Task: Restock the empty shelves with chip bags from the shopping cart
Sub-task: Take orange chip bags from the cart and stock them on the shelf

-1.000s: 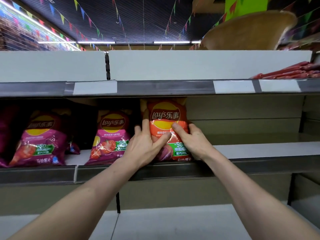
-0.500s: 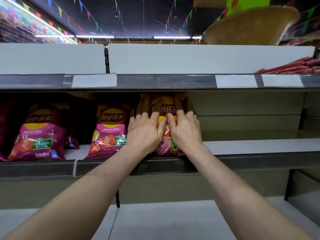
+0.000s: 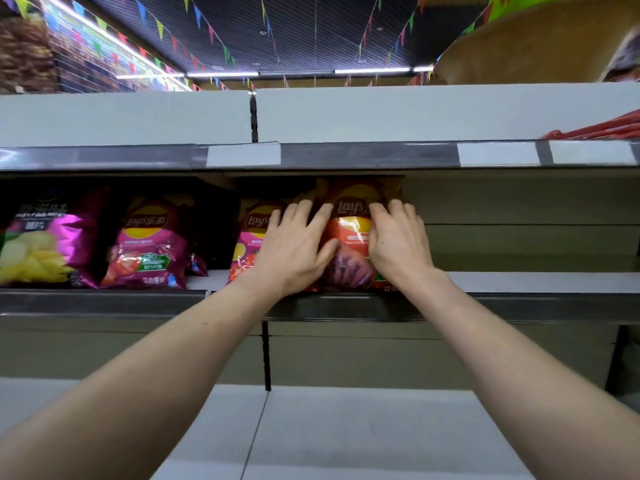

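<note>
Right of the orange chip bag, the middle shelf offers open room to its far end, under the upper shelf rail. On the left, a pink bag stands just beside it, seemingly touching. The bag's top nearly meets the shelf above. The lower shelf is open.

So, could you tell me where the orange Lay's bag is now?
In the head view, the orange Lay's bag stands mid-frame on the middle shelf, right of a pink Lay's bag, under the left hand and right hand.
</note>
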